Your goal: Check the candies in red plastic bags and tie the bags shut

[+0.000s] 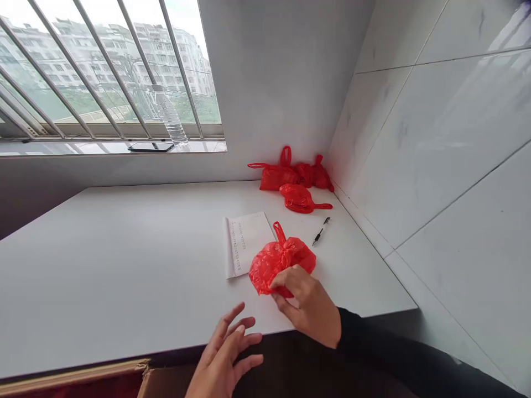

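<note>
A red plastic bag (269,262), puffed out with its handles drawn together at the top, rests on the white table near its front edge. My right hand (309,304) pinches the near side of this bag between thumb and fingers. What the bag contains cannot be made out. At the table's front edge, my left hand (228,354) is held with fingers spread and nothing in them, apart from the bag. Partly under the bag lies a notepad (249,237) with lines of writing. To the right of the bag is a black-and-clear pen (321,231).
Several more red bags (279,177) are heaped in the far right corner by the tiled wall (435,166). A clear bottle (170,119) and a dark flat device (150,147) stand on the window sill. An open cardboard box (166,381) sits below the table (124,265).
</note>
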`<state>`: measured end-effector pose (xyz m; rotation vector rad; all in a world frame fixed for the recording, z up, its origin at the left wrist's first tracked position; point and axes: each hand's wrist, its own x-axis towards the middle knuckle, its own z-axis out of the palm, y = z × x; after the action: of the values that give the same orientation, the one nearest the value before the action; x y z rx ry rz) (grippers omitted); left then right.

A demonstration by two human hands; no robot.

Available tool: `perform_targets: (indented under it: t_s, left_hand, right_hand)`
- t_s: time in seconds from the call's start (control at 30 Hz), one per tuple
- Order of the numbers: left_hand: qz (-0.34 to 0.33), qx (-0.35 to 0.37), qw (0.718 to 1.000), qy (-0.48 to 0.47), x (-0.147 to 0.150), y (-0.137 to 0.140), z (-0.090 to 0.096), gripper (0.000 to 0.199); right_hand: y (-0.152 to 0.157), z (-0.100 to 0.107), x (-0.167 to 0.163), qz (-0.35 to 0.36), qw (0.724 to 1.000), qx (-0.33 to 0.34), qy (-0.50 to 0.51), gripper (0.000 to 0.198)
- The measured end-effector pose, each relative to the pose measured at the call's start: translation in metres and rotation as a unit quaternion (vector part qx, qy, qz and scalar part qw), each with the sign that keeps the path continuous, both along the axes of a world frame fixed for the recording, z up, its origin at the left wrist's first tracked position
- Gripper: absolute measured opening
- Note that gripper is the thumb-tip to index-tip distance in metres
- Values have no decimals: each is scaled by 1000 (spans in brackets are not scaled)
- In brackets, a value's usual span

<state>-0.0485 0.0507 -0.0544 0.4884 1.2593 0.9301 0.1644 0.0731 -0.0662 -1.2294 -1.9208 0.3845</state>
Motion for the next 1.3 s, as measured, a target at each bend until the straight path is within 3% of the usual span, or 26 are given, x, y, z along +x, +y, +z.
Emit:
perform_targets:
  t_s: [0.13,0.2,0.33,0.4,0.5,0.63,0.77,0.83,0.87,0.97,1.0,1.03,1.13,1.2,1.3]
  left_hand:
    - [-13,-39,996,-83,49,3,-11,33]
    - [-9,-30,997,-71,53,2,-16,28]
    - [1,-5,1000,4,43,-3,-18,46]
    - [-1,39,998,49,40,-4,-14,55]
    - [-16,98,989,111,39,-1,-8,64]
    - [-23,134,973,187,26,9,-10,62]
    - [-16,149,953,262,2,16,-13,57]
    - [-7,188,924,334,-3,18,-11,57]
    - [-8,234,893,385,-2,18,-10,57]
    - [-69,409,751,514,13,22,-9,49]
    - [-101,447,715,527,20,24,-11,45]
    - [-128,467,699,526,27,27,-14,39]
    - [-153,468,702,515,36,39,-20,21]
    - [-130,445,719,519,28,45,-19,19]
    - [-69,380,755,530,9,47,-10,30]
  right_hand:
    - [-38,0,-13,70,991,-99,55,27]
    - [-40,7,0,49,988,-107,97,24]
    - [-15,7,40,-65,994,-35,75,27]
    - [3,-1,53,-69,997,-7,18,37]
    - [23,-12,56,-38,999,-17,-35,47]
    - [31,-13,56,-48,998,-39,-24,18]
    - [25,-7,70,-118,991,-52,29,16]
    - [19,-4,75,-131,989,-60,41,20]
    - [16,-3,75,-130,989,-60,42,22]
    - [8,2,64,-96,994,-47,30,45]
    - [6,4,59,-72,996,-41,16,52]
    - [5,5,53,-45,998,-37,-2,54]
    - [5,10,47,2,999,-35,-36,24]
    - [6,12,54,-38,998,-48,-2,11]
    - [1,14,71,-137,986,-73,60,15]
